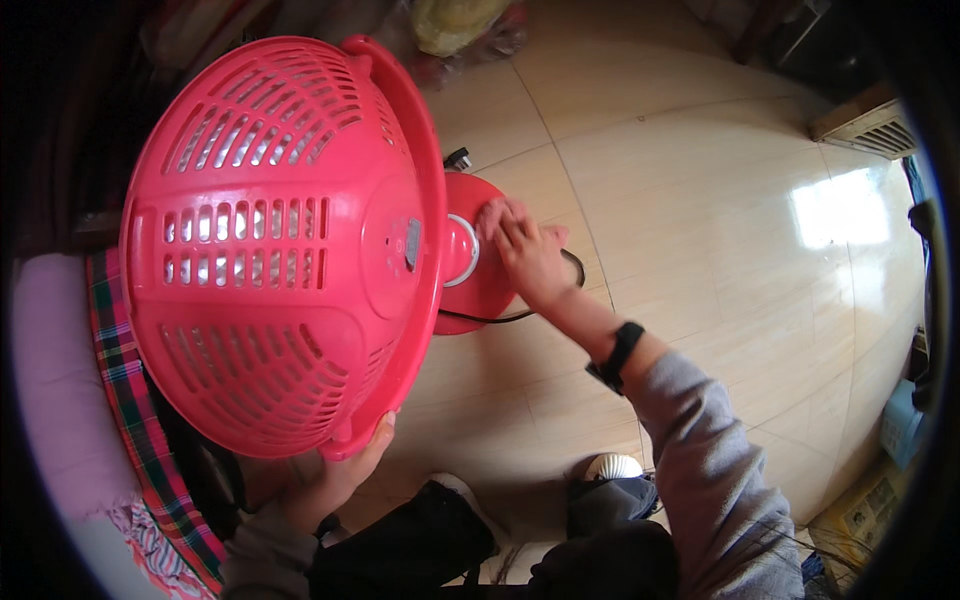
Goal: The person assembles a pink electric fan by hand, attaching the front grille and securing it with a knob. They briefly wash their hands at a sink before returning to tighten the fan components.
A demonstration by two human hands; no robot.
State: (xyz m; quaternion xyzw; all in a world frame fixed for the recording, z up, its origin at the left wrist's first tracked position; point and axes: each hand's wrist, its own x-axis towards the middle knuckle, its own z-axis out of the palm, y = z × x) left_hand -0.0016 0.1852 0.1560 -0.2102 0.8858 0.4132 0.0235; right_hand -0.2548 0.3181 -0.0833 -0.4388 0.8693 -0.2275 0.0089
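A large red-pink dish-shaped electric heater (376, 230) fills the left half, its slotted back facing up toward me. My left hand (345, 478) grips the lower rim of the dish, thumb showing on the near side. Below the dish's neck sits the round red base (478, 300), with a pale ring around the neck. My right hand (535, 262) presses a crumpled pink cloth (490, 217) against the base's right part. A bit of cloth sticks out past the fingers. A dark power cord (508, 319) loops around the base beneath my right hand.
The heater's plug (458, 159) lies on the tiled floor (700, 230) behind the base. At left are a plaid cloth (120, 335) and a lilac cover (62, 370). A plastic bag (455, 25) lies at the far side. A slatted wooden piece (868, 125) and a blue container (900, 420) stand at right.
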